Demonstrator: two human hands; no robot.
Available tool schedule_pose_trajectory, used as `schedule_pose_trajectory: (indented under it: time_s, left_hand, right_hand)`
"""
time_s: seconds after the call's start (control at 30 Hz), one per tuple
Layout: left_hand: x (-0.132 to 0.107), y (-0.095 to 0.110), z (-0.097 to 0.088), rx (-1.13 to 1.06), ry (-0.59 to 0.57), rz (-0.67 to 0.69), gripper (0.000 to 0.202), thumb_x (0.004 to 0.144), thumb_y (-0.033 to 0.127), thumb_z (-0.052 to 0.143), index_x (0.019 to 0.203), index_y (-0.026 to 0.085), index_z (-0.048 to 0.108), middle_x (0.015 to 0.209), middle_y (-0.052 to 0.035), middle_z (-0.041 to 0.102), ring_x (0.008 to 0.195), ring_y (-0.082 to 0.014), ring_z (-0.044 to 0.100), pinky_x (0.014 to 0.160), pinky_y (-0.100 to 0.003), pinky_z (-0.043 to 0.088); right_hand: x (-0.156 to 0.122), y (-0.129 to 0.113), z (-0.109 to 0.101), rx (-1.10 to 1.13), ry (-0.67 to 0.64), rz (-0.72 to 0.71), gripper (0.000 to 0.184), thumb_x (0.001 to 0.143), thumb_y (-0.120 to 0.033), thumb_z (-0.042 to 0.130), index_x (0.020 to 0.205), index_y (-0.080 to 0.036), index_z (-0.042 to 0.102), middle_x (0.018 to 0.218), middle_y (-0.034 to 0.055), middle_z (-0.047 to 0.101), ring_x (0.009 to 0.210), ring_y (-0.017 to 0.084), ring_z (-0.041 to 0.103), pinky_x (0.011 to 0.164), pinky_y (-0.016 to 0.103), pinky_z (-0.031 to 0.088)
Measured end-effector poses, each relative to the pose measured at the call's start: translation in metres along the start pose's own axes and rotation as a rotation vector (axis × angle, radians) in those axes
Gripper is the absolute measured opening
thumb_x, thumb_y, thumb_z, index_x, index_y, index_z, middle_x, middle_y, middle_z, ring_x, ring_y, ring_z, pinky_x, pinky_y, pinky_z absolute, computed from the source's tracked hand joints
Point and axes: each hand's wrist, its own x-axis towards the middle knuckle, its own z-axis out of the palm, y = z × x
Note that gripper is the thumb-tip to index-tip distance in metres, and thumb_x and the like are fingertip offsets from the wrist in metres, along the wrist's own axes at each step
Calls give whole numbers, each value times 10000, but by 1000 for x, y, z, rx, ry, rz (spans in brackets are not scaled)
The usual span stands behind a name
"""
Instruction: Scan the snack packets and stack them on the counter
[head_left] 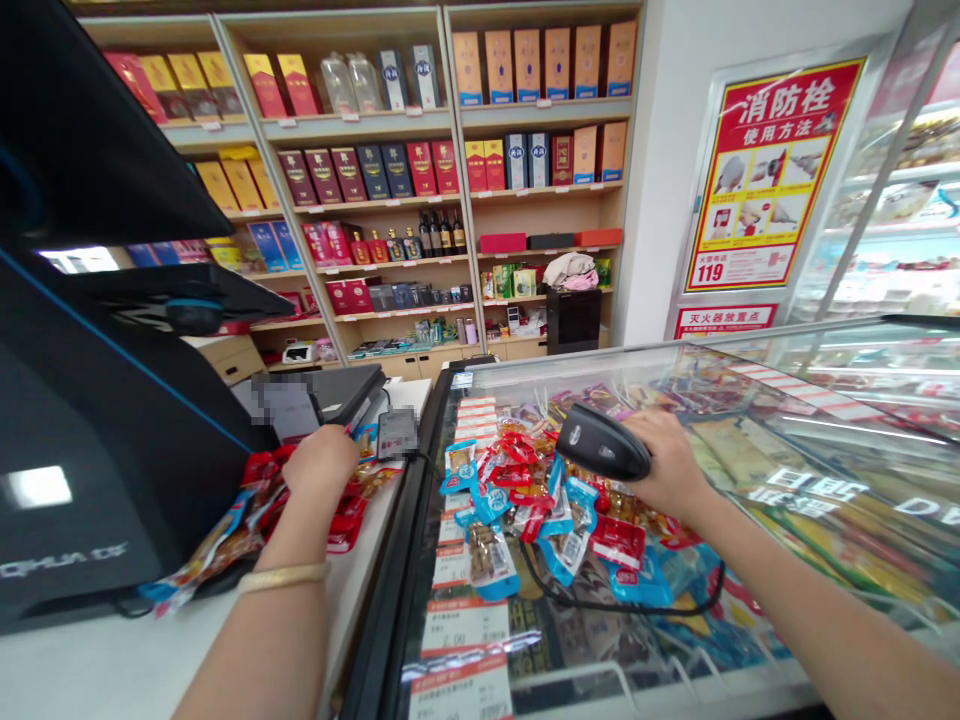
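My right hand (pixel 666 465) is wrapped round a black handheld barcode scanner (pixel 600 440), held above a pile of snack packets. Red packets (pixel 619 541) and blue packets (pixel 491 555), partly clear, lie heaped on the glass top (pixel 810 480) of a display freezer. The scanner's black cable (pixel 630 605) loops across the glass below the pile. On the white counter at left, my left hand (pixel 322 465) is closed over more red snack packets (pixel 349 515). Its fingertips are hidden, so what it grips cannot be made out. A small blue packet (pixel 367 440) lies beside it.
A black checkout terminal (pixel 97 430) stands close by my left arm on the white counter (pixel 315 610). Price labels (pixel 465 625) run along the freezer's left edge. Shelves of boxed bottles (pixel 367 170) line the back wall, with a red fire hydrant sign (pixel 776 170) right of them.
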Motion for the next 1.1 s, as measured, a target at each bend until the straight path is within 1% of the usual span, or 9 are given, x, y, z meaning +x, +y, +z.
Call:
schedule_pose_trajectory:
  time_s: [0.1,0.13,0.2,0.3,0.4,0.53,0.67,0.9,1.1]
  left_hand:
    - [-11,20,-1,54,168,54,175,805,340,640,799,184,718,1098,-230,718,1215,-451,576,956,-537,477]
    - [-15,28,0,-16,212,84,183,842,332,613,861,194,732,1110,-183,724,1199,-395,595,946,-468,501]
    - [-25,46,5,-336,235,57,176,891,295,584,923,210,734,1045,-96,738,1059,-273,655,817,-317,544]
    - [-39,69,16,-900,85,-162,135,910,195,575,882,196,707,896,-32,728,766,-148,659,598,-201,517]
    - [-52,84,27,-1099,-60,-261,182,920,115,537,823,163,683,818,-34,720,672,-116,655,583,-196,552]
    - [-65,91,42,-1177,-239,-301,191,906,71,549,812,129,705,838,-70,745,709,-138,692,617,-243,612]
    - [-74,89,54,-1099,-364,-279,188,866,58,605,740,131,724,779,-79,738,676,-148,681,599,-238,608]
    - [-74,82,64,-950,-455,-178,54,712,128,794,711,139,740,771,-78,747,702,-184,689,574,-249,591]
    - [-74,79,66,-901,-493,-88,305,562,356,897,737,155,750,800,-68,764,763,-218,711,580,-277,602]
  right_hand:
    - [0,0,1,-2,2,24,248,760,-415,659,913,-228,717,843,71,704,817,260,595,790,408,426]
    - [0,-1,1,-3,4,28,247,758,-410,657,914,-228,717,845,72,704,822,262,595,793,410,426]
    - [-1,-1,1,-4,14,27,255,751,-403,654,925,-226,716,853,77,709,832,266,597,794,412,426]
    - [0,-2,1,-6,25,24,266,751,-399,655,942,-222,706,864,80,719,834,265,603,790,412,420]
    - [1,-3,1,1,27,12,271,746,-401,675,934,-208,692,848,75,717,816,258,608,791,411,404]
    - [3,-6,0,13,31,15,270,743,-412,682,921,-209,690,846,70,718,827,257,610,803,410,390]
    - [7,-10,-3,4,-2,28,259,739,-422,693,892,-213,700,826,66,717,821,253,594,791,402,374]
    - [10,-14,-6,5,-130,59,237,676,-322,722,898,-240,728,831,46,731,852,242,578,813,401,330]
    - [11,-14,-6,30,-201,57,253,680,-343,717,903,-225,728,824,47,727,846,235,563,808,389,303]
